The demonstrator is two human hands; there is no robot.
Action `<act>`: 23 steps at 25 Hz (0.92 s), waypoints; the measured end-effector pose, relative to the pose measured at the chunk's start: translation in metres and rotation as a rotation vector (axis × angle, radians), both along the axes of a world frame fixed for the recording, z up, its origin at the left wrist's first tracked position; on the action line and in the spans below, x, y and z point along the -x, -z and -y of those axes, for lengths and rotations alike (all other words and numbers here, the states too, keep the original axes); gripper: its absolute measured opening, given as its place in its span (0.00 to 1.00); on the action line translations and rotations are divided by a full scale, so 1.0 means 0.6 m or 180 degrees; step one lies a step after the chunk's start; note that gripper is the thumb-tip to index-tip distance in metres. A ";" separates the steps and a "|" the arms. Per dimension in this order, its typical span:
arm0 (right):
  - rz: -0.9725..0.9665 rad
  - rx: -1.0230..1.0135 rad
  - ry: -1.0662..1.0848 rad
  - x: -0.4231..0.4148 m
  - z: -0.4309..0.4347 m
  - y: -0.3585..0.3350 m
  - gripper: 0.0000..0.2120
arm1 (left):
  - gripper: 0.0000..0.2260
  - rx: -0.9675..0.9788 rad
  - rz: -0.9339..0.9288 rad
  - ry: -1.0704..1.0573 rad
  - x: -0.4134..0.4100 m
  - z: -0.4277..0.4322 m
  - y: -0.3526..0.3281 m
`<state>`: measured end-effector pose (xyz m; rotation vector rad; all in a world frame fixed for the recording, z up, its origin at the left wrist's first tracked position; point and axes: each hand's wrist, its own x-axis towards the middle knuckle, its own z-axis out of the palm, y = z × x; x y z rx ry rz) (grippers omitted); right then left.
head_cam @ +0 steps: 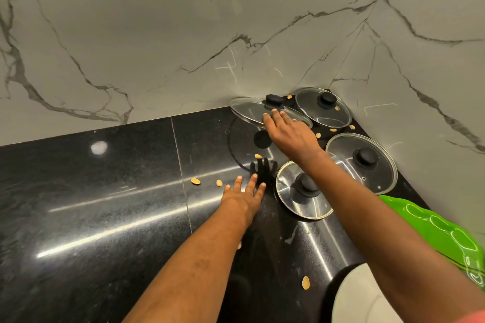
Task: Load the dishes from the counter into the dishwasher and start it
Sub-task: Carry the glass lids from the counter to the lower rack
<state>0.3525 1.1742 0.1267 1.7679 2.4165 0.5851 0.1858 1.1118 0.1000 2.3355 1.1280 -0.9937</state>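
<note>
Right of centre, the right hand (pixel 287 134) holds a tilted glass lid (pixel 252 110) by its near rim, fingers laid together over the glass. The left hand (pixel 244 196) rests on the black desk (pixel 105 204), fingers straight and spread. 3 other lids (pixel 362 162) sit close by in the corner

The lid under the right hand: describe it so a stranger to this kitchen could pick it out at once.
Find the corner where the marble walls meet above the black counter; four black-knobbed glass lids cluster there. The leftmost lid, by the back wall, alone is tilted up, its near rim held by the right hand.
</note>
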 end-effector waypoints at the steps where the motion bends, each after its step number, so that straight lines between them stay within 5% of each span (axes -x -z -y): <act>1: 0.0012 -0.0003 0.0057 0.002 0.000 0.003 0.25 | 0.60 -0.0005 0.0007 -0.0008 0.000 -0.001 0.000; 8: -0.0030 0.0080 0.0166 0.037 0.012 0.025 0.25 | 0.62 0.0013 0.0030 0.0005 0.001 -0.004 0.004; 13: -0.0739 -0.0885 0.0298 0.040 0.017 -0.010 0.13 | 0.64 0.0019 0.0115 -0.0041 0.007 -0.007 0.007; 15: -0.1636 -0.1479 0.0762 0.050 0.031 -0.033 0.06 | 0.65 -0.0038 0.0124 0.0003 0.012 -0.004 0.006; 20: -0.4696 -0.1717 0.2626 0.045 0.068 -0.055 0.03 | 0.62 -0.0530 0.0104 0.0203 0.024 0.019 0.003; 23: -0.6795 -0.1611 0.2602 0.045 0.095 -0.026 0.04 | 0.59 -0.0948 0.0346 0.0045 0.055 0.042 0.004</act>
